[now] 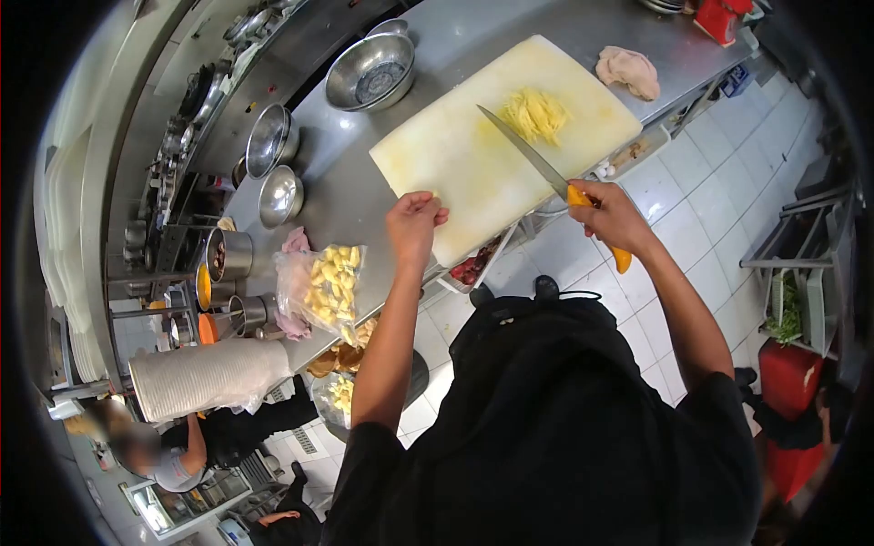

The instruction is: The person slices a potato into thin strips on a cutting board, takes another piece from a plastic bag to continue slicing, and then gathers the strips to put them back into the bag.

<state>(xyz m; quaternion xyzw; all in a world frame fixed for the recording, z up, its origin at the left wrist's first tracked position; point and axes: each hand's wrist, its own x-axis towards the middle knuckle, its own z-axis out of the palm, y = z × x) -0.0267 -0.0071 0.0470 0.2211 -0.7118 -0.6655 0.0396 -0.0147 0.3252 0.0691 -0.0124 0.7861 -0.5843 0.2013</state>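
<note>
My right hand [596, 217] is wrapped round the yellow handle of a kitchen knife [533, 156]. The blade points away and to the left over a white cutting board [460, 118], beside a small heap of thin pale-yellow strips [534, 116]. At the board's near left edge is my left hand [417, 226], fingers curled into a pinch. A tiny yellowish bit shows at its fingertips, too small to name. Left of that hand, a clear plastic bag [332, 289] of peeled yellow pieces lies on the steel counter [319, 146].
Metal bowls [370, 73] stand left of the board. A crumpled pinkish cloth [628, 73] lies beyond its right end. Stacked white containers [211, 375] are at lower left, with another person [187, 455] behind. Below the counter, a tray [476, 264] holds dark red pieces.
</note>
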